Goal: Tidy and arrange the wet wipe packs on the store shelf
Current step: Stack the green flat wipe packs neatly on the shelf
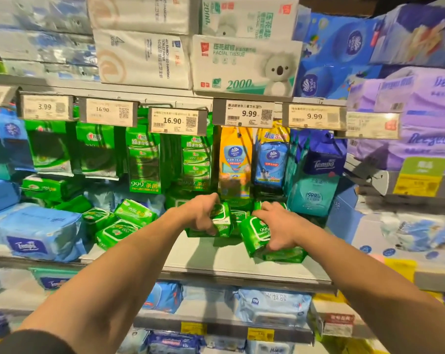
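Both my arms reach over the grey shelf board (216,259). My left hand (201,213) grips a small green wet wipe pack (222,218) standing on the shelf at the centre. My right hand (277,226) curls round another green wet wipe pack (253,237), tilted on its side, with flatter green packs (285,255) under it. Between the two hands more green packs (238,215) stand at the back. A loose heap of green packs (119,226) lies tumbled to the left.
Hanging green multipacks (144,162), a yellow pack (235,159) and blue packs (272,159) dangle from hooks behind price tags (175,121). Blue Tempo packs (40,233) lie at the left, a teal pack (313,195) and cartons at the right. Tissue bales fill the shelf above.
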